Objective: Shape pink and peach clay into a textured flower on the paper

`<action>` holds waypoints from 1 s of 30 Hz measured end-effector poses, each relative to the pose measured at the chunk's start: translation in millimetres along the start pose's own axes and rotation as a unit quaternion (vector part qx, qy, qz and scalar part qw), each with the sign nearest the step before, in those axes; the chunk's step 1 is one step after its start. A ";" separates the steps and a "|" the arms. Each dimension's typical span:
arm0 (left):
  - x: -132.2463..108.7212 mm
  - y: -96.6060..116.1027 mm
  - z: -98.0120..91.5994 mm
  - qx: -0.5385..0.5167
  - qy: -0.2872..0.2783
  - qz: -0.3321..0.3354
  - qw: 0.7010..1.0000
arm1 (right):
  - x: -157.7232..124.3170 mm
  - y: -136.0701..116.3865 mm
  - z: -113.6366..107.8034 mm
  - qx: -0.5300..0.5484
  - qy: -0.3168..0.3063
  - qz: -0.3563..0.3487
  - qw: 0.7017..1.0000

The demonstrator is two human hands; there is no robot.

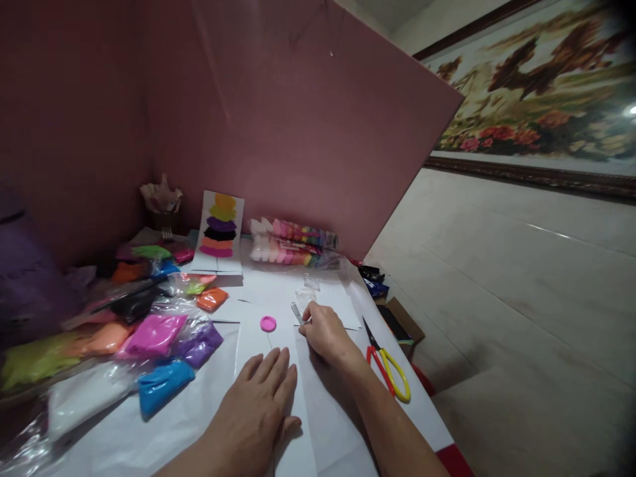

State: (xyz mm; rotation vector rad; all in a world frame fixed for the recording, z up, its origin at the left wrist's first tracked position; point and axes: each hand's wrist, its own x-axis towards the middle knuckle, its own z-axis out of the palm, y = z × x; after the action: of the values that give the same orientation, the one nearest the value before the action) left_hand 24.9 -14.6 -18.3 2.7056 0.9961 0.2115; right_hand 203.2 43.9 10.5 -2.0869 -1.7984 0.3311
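My left hand [263, 407] lies flat on a narrow white sheet of paper [250, 336], fingers stretched out. Just beyond its fingertips, a flat pink clay disc [268, 323] rests on that sheet, with a thin drawn line running down from it. To the right, my right hand [325, 331] is closed, thumb and fingers pressed together, low over the table. A thin grey, marked strip [297, 313] shows beside its fingertips; I cannot tell whether it is held. Small clear plastic pieces [305, 295] lie just beyond this hand.
Scissors [387, 371] with red and yellow handles lie on the right. Bags of coloured clay, including a blue one [165, 387], crowd the left. A card with coloured bands [218, 232] leans at the back, beside packed clay [293, 242]. A purple bottle [30, 265] stands far left.
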 end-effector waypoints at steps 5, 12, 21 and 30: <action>-0.3 -0.7 1.3 0.005 0.008 0.002 1.000 | 6.5 4.0 3.0 0.098 0.008 -0.002 0.995; 2.5 2.0 -4.8 0.008 -0.006 -0.003 1.000 | 13.6 -4.4 11.7 0.362 -0.012 0.000 0.932; 0.0 3.6 -4.9 -0.003 0.017 -0.002 1.000 | 20.5 -32.1 15.2 0.488 -0.068 0.002 0.870; -0.9 2.6 -4.3 0.006 -0.001 -0.007 1.000 | 31.4 -38.3 26.8 0.480 -0.025 -0.025 0.876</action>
State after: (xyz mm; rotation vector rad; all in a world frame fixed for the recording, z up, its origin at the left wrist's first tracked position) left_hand 24.9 -16.4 -13.5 2.7086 1.0203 0.2005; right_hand 162.8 82.7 4.2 -1.3081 -1.2700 1.0213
